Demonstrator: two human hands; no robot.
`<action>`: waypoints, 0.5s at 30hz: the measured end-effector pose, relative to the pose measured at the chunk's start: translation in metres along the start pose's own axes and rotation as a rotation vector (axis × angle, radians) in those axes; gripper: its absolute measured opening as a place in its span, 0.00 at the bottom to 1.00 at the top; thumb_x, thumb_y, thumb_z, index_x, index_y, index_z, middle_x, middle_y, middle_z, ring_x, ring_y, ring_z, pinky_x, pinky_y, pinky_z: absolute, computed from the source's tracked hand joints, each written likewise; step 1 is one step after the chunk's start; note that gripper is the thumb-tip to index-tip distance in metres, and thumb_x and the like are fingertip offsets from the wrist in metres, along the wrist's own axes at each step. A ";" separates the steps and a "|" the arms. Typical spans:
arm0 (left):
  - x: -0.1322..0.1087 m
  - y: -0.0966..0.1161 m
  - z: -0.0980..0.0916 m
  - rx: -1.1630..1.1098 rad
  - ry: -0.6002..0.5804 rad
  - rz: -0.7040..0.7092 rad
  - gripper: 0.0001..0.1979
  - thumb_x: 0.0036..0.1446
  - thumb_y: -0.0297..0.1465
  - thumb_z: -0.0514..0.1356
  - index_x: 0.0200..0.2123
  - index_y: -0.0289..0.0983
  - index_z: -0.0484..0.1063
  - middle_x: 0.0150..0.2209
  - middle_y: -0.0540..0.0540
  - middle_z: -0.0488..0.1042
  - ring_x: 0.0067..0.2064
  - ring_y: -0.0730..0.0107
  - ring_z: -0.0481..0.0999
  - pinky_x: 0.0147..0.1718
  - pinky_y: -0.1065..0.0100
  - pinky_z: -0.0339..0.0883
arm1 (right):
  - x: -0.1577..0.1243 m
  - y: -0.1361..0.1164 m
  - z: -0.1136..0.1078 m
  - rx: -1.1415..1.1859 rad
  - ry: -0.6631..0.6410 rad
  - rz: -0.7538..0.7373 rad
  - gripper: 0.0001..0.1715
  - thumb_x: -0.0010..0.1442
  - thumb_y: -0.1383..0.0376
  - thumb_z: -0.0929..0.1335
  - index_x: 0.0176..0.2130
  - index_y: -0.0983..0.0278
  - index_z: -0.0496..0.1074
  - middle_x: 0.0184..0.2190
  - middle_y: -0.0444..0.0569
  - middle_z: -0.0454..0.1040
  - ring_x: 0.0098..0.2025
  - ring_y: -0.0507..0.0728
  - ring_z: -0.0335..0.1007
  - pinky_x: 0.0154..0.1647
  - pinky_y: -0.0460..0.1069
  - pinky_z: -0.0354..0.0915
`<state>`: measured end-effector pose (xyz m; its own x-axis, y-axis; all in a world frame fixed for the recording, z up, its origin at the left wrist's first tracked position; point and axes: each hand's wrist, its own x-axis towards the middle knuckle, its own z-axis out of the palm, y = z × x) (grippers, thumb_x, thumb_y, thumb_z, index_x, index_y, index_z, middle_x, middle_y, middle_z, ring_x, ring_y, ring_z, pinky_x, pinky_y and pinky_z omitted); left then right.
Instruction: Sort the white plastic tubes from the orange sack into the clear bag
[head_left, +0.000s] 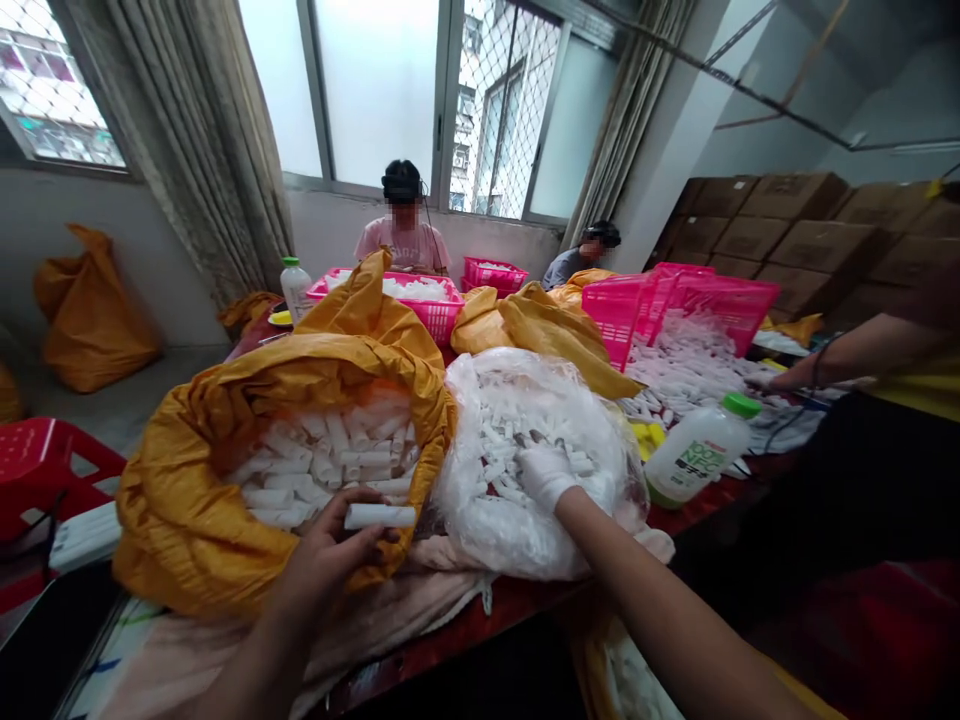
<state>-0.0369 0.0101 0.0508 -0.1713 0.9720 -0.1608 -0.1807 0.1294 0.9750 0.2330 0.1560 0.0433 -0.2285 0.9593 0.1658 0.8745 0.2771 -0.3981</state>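
Observation:
My left hand [330, 555] pinches a white tube [379, 516] at the front lip of a yellow sack [195, 520] full of white tubes [330, 455]. My right hand [546, 472], in a white glove, reaches into a clear plastic bag [517, 530] of small white pieces [517, 420]. Its fingers are curled down among the pieces, and what they grip is hidden.
A green-capped bottle [694, 450] lies right of the clear bag. Pink baskets [675, 300] and loose tubes cover the far table. Two people sit by the window; another person's arm [840, 355] reaches in from the right. Red stool [41, 465] at left, cartons [795, 230] stacked behind.

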 end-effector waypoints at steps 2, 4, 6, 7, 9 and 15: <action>-0.004 -0.004 0.009 -0.254 -0.060 -0.089 0.20 0.40 0.33 0.70 0.37 0.38 0.67 0.32 0.49 0.77 0.31 0.68 0.77 0.25 0.74 0.68 | -0.019 -0.004 -0.003 0.091 0.006 -0.039 0.14 0.51 0.68 0.70 0.40 0.67 0.76 0.45 0.58 0.75 0.52 0.64 0.66 0.54 0.62 0.59; -0.004 -0.007 0.018 -0.424 -0.129 -0.157 0.20 0.39 0.31 0.71 0.36 0.37 0.68 0.31 0.49 0.77 0.30 0.70 0.77 0.26 0.74 0.68 | -0.045 -0.015 -0.009 0.289 -0.009 -0.080 0.19 0.59 0.62 0.64 0.50 0.64 0.71 0.39 0.53 0.77 0.41 0.58 0.72 0.46 0.55 0.66; -0.004 -0.009 0.025 -0.528 -0.178 -0.194 0.20 0.39 0.31 0.72 0.35 0.36 0.69 0.30 0.49 0.77 0.30 0.72 0.76 0.27 0.75 0.68 | -0.069 -0.033 -0.013 0.644 -0.096 -0.084 0.24 0.63 0.57 0.60 0.54 0.63 0.67 0.26 0.46 0.74 0.28 0.53 0.71 0.33 0.50 0.68; -0.004 -0.010 0.028 -0.554 -0.197 -0.201 0.20 0.39 0.31 0.72 0.35 0.36 0.70 0.29 0.49 0.77 0.30 0.73 0.76 0.27 0.75 0.68 | -0.078 -0.042 -0.014 0.825 -0.166 -0.068 0.24 0.63 0.55 0.60 0.53 0.63 0.68 0.21 0.43 0.71 0.23 0.51 0.68 0.27 0.48 0.66; -0.004 -0.014 0.032 -0.545 -0.235 -0.187 0.19 0.40 0.32 0.72 0.35 0.36 0.71 0.29 0.50 0.76 0.29 0.74 0.75 0.27 0.75 0.68 | -0.089 -0.059 -0.013 1.016 -0.288 -0.051 0.20 0.61 0.56 0.63 0.47 0.63 0.73 0.18 0.41 0.68 0.19 0.49 0.63 0.22 0.45 0.62; -0.007 -0.030 0.042 -0.141 -0.288 -0.042 0.17 0.47 0.37 0.67 0.39 0.36 0.71 0.29 0.50 0.77 0.31 0.70 0.76 0.35 0.69 0.69 | -0.082 -0.077 -0.007 0.756 -0.123 -0.261 0.11 0.57 0.66 0.66 0.38 0.58 0.77 0.32 0.45 0.74 0.36 0.53 0.70 0.40 0.49 0.65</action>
<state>0.0108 0.0079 0.0295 0.1167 0.9845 -0.1309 -0.3175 0.1619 0.9344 0.1870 0.0555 0.0668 -0.4690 0.8455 0.2551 0.2706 0.4126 -0.8698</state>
